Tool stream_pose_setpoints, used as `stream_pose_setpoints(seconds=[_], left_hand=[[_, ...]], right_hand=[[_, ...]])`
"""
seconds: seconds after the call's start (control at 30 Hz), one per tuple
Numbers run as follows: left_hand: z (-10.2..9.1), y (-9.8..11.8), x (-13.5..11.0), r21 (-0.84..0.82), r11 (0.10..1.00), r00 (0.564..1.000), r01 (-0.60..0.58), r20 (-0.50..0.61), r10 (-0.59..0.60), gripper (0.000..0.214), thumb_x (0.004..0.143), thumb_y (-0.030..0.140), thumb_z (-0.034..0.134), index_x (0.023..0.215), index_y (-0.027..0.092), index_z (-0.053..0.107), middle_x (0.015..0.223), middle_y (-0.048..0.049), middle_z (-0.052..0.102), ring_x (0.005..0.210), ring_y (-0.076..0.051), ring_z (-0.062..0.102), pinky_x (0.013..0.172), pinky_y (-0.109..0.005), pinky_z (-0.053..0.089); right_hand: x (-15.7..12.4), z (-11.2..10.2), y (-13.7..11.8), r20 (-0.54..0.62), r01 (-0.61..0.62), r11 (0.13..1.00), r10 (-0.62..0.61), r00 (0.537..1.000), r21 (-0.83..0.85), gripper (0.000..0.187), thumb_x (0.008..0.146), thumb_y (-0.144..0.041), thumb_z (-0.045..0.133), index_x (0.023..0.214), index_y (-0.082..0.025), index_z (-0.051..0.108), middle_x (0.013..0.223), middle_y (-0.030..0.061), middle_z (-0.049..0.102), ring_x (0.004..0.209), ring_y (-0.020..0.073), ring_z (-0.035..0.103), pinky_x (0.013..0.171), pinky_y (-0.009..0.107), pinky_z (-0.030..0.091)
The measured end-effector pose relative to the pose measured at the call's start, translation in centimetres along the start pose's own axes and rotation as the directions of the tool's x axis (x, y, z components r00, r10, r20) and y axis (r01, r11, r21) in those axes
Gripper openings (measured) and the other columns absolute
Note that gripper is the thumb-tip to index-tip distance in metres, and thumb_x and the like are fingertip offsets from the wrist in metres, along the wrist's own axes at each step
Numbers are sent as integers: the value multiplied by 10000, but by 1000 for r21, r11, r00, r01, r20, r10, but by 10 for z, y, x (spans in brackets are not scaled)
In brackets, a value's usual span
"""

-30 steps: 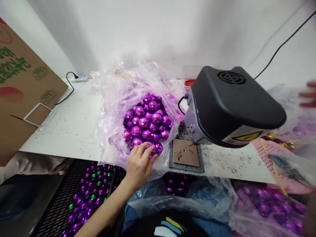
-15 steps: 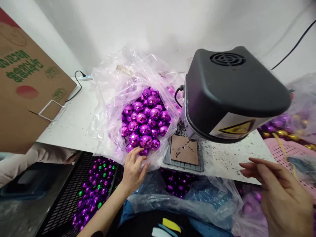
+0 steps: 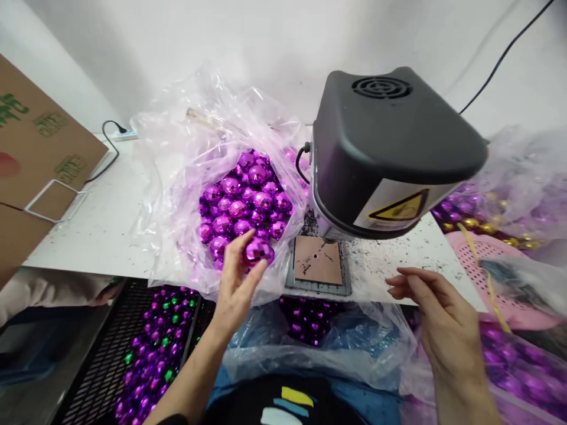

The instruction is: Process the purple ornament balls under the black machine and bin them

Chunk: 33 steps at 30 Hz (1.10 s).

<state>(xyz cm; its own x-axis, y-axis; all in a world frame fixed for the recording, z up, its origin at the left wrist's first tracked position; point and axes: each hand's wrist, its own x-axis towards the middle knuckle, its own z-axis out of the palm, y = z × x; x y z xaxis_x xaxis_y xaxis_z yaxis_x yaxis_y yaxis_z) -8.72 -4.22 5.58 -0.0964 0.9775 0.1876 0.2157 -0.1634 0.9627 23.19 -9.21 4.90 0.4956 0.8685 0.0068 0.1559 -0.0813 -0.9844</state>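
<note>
The bag (image 3: 172, 177) on the tabletop (image 3: 101, 230) held heaped purple balls (image 3: 239, 198); the crate (image 3: 104, 360) below held purple and green ones. Left hand (image 3: 233, 289) apparently pinched one ball (image 3: 259, 251) at the bag's mouth, newly lifted since half a second before. Right hand (image 3: 438, 319) hung open, empty.

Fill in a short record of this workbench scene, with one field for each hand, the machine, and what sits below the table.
Left hand: pinches a purple faceted ball at the mouth of the clear bag of like balls.
Right hand: open, empty, at the white table edge.
Machine: black machine head over a brown pad.
Below table: black crate holding purple and green balls.
</note>
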Motion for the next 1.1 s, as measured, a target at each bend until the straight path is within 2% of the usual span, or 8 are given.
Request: stream_pose_setpoints(seconds=[0.07, 0.13, 0.23, 0.47, 0.6, 0.73, 0.9, 1.1], left_hand=[[19, 10, -9, -350, 891, 948, 290, 231, -219, 525, 966, 460, 705, 1451, 307, 577, 1322, -78, 644, 1156, -253, 662, 921, -352, 589], [40, 7, -11, -523, 667, 839, 530, 434, -327, 499, 955, 518, 703, 1369, 252, 617, 1168, -87, 704, 1012, -251, 723, 805, -345, 612], [62, -9, 0, -588, 485, 762, 647, 528, -376, 490, 904, 524, 768, 1245, 198, 635, 1043, -81, 738, 931, -262, 773, 830, -392, 632], [70, -33, 31, -463, 747, 867, 478, 386, -316, 571, 816, 470, 856, 1288, 226, 646, 1193, -70, 704, 1042, -233, 713, 878, -364, 618], [75, -41, 36, -392, 846, 915, 361, 326, -239, 535, 817, 508, 847, 1226, 220, 656, 1219, -61, 686, 1132, -224, 650, 950, -338, 582], [78, -44, 35, -367, 860, 922, 354, 290, -256, 528, 834, 581, 803, 1165, 199, 648, 1087, -51, 705, 942, -195, 681, 801, -305, 586], [78, -43, 35, -361, 881, 919, 306, 355, -174, 599, 814, 428, 856, 1331, 232, 624, 1334, -69, 690, 1216, -235, 645, 1085, -365, 503], [80, -41, 42, -343, 885, 895, 314, 419, -155, 603, 830, 389, 827, 1367, 207, 620, 1403, -95, 674, 1295, -284, 628, 1138, -433, 483]], right_hand=[[0, 2, 1, 7, 1, 1000, -1, 1000, 10, 551, 812, -651, 720, 1046, -154, 681, 901, 83, 679, 744, 129, 653, 675, 228, 570], [0, 5, 0, 23, 2, 1000, -2, 1000, 12, 559, 821, -655, 714, 1055, -149, 681, 922, 88, 683, 754, 126, 655, 687, 226, 576], [0, 7, -2, 50, 0, 1000, 0, 999, 9, 558, 831, -642, 714, 1067, -138, 681, 938, 95, 685, 764, 126, 659, 702, 225, 584], [1, 2, 7, 69, 1, 1000, -1, 998, -6, 556, 860, -646, 667, 1076, -134, 663, 917, 89, 676, 751, 121, 647, 687, 232, 581], [0, 11, 28, 208, -2, 994, 25, 978, -109, 619, 850, -709, 644, 1054, -125, 661, 837, 84, 660, 719, 131, 633, 634, 235, 554], [-3, 17, 47, 270, 81, 966, -12, 963, -246, 625, 846, -716, 638, 1103, -147, 667, 908, 79, 657, 775, 119, 624, 666, 221, 534], [-1, 16, 50, 360, 212, 916, -81, 929, -341, 622, 858, -669, 662, 1291, -222, 662, 1085, 78, 645, 813, 103, 577, 652, 214, 497], [10, 19, 44, 331, 280, 901, -166, 929, -333, 584, 925, -683, 579, 1262, -212, 659, 1075, 73, 644, 849, 102, 607, 689, 218, 513]])
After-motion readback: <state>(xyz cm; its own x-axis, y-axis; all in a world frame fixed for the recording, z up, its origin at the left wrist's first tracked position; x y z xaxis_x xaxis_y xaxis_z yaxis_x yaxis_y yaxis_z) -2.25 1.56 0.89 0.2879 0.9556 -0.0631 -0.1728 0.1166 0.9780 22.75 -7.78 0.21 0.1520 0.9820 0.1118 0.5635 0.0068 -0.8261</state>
